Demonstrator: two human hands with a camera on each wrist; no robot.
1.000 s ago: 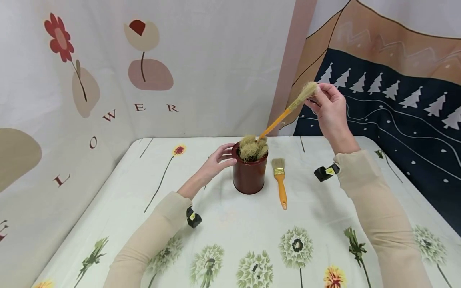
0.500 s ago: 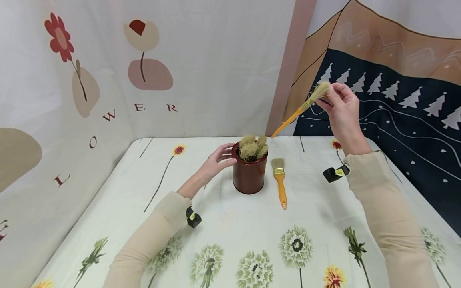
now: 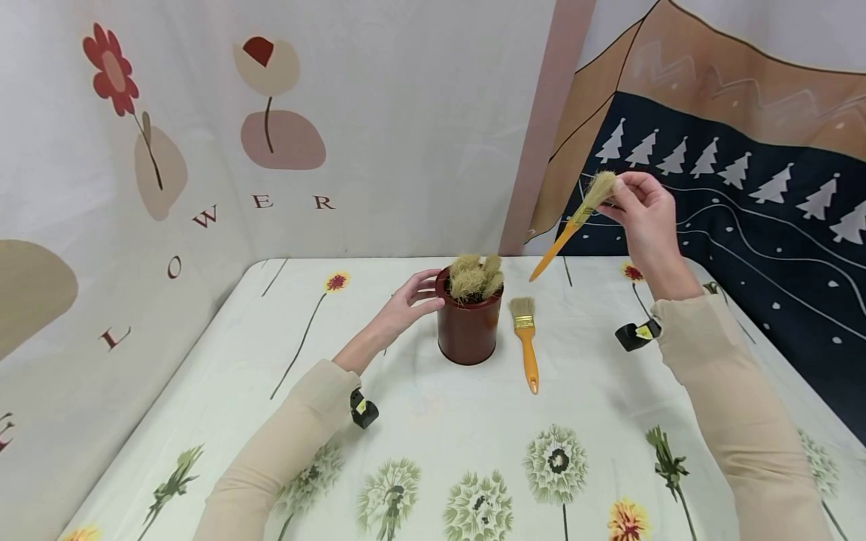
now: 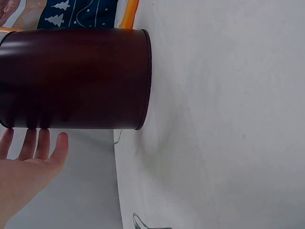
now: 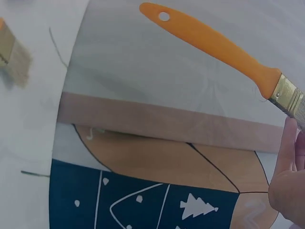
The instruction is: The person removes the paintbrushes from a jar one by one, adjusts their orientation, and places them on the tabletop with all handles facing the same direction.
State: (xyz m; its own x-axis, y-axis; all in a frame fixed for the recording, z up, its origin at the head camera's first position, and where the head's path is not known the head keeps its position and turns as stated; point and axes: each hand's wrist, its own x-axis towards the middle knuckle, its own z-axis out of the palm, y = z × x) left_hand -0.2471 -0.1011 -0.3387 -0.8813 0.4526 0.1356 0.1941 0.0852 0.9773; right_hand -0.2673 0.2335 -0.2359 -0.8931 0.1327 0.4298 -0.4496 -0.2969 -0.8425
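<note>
A dark red cylindrical pot (image 3: 467, 334) stands upright on the table, with several bristle tufts (image 3: 471, 278) sticking out of its top. At its left side is my left hand (image 3: 409, 300); in the left wrist view, the fingertips of the left hand (image 4: 33, 164) touch the pot's wall with fairly straight fingers. Up and to the right, my right hand (image 3: 646, 218) pinches a paintbrush (image 3: 558, 248) by its bristles. Its orange handle slants down-left, clear of the pot. The right wrist view shows that paintbrush (image 5: 209, 45) with its hanging hole and metal ferrule.
Another orange-handled paintbrush (image 3: 528, 353) lies on the table right of the pot, bristles away from me. A white flower-print cloth (image 3: 433, 443) covers the table. Printed cloth backdrops (image 3: 406, 150) rise behind and at both sides.
The right hand has drawn the paintbrush rightward away from above the pot, then lowered it slightly. The left hand and the pot have stayed in place.
</note>
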